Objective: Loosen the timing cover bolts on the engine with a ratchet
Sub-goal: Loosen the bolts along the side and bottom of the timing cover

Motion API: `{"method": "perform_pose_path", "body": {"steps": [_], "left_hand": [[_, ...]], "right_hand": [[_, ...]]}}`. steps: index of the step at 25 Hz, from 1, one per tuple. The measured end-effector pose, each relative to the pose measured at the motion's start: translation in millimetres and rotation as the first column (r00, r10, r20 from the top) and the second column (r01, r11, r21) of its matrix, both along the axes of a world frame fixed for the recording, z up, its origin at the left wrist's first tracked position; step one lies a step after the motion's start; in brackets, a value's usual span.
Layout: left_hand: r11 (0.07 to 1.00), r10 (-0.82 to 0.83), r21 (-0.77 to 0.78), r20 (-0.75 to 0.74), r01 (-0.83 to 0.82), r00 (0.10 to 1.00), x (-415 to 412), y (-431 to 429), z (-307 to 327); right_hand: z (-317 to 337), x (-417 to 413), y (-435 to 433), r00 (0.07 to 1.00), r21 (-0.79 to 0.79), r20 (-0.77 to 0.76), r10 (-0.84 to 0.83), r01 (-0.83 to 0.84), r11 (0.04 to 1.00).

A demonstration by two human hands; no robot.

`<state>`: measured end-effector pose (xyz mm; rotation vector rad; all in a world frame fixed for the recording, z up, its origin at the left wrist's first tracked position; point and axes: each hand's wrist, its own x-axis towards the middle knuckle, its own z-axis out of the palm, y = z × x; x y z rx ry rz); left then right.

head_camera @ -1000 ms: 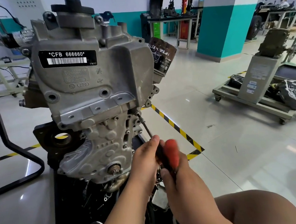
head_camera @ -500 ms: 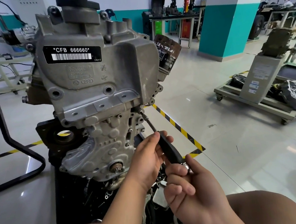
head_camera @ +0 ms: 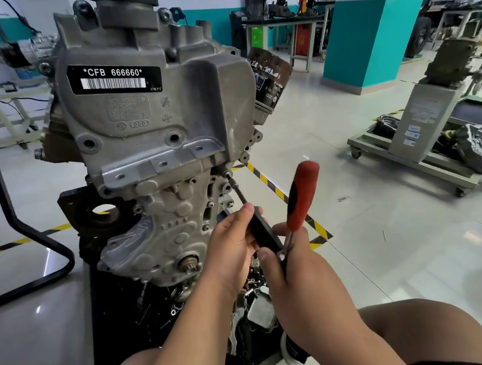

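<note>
My left hand (head_camera: 231, 245) pinches the stiff black bar (head_camera: 264, 233). My right hand (head_camera: 303, 274) grips the hard ratchet (head_camera: 303, 193) low; higher would pull better.

The ratchet (head_camera: 303, 196) has swung round: its red handle, out of sight behind the right hand (head_camera: 299, 268) half a second ago, now sticks up to the right, above the fingers.
</note>
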<state>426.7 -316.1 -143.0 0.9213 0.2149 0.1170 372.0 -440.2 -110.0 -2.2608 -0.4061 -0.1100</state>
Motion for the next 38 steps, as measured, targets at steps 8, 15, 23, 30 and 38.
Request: {"method": "perform_pose_path", "body": {"steps": [8, 15, 23, 30, 38], "left_hand": [[0.98, -0.136, -0.151, -0.018, 0.132, 0.991, -14, -12, -1], [0.939, -0.188, -0.304, -0.069, 0.159, 0.98, -16, -12, 0], [0.979, -0.138, -0.153, -0.028, 0.132, 0.99, -11, -12, -7], [0.981, -0.095, -0.175, -0.035, 0.087, 0.995, -10, -13, -12], [0.965, -0.116, -0.244, -0.059, 0.098, 0.991, -12, -13, -10]], "right_hand": [[-5, -1, 4, 0.793, 0.682, -0.553, 0.256, 0.255, 0.685], [7, 0, 1, 0.385, 0.724, -0.466, 0.796, 0.684, 0.093], [-3, -2, -2, 0.992, 0.07, -0.123, 0.017, -0.009, 0.998], [-12, 1, 3, 0.932, 0.46, -0.349, 0.101, 0.076, 0.885], [-5, -1, 8, 0.438, 0.693, -0.66, 0.61, 0.669, 0.269]]}}
